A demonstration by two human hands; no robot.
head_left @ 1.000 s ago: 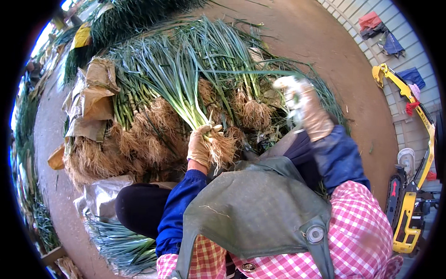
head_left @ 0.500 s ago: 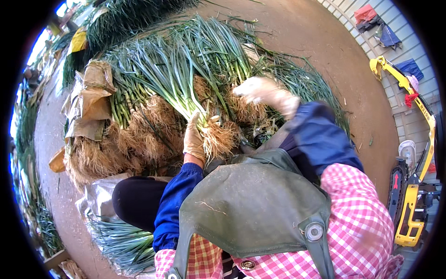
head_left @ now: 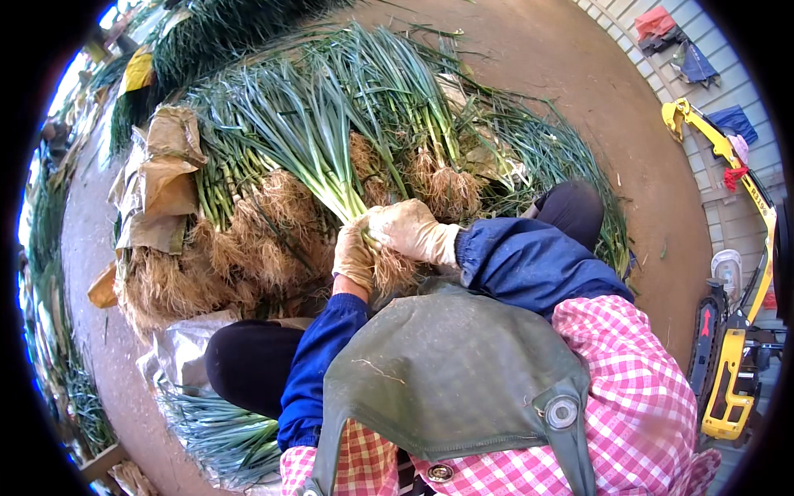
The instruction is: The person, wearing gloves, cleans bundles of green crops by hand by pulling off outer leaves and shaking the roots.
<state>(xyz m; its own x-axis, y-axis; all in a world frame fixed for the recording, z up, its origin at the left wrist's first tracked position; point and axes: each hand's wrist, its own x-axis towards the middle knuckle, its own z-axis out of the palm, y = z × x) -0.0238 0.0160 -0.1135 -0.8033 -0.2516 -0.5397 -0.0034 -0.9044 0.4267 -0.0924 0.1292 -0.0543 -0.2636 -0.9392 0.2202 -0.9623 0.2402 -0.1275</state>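
Observation:
A bunch of green onions (head_left: 332, 178) lies before me, its green leaves pointing away and its brown roots (head_left: 392, 269) toward my lap. My gloved left hand (head_left: 353, 256) is closed round the white lower stems from the left. From the right, my gloved right hand (head_left: 411, 229) is closed over the same stems, just above the roots; its fingertips are partly hidden. Left of the bunch lies a thick row of green onions with tangled roots (head_left: 277, 211). To the right rests a smaller clump with bushy roots (head_left: 452, 192).
Brown paper sacking (head_left: 169, 165) stands at the left end of the pile. More green onions (head_left: 223, 434) lie on a plastic sheet beside my left knee (head_left: 248, 364). A yellow mini excavator (head_left: 728, 388) stands at the right by a pale wall. Another leafy heap (head_left: 231, 37) lies at the back.
My right hand has come left and down from the right-hand clump onto the stems in my left hand. My right knee now shows. The left hand has hardly moved.

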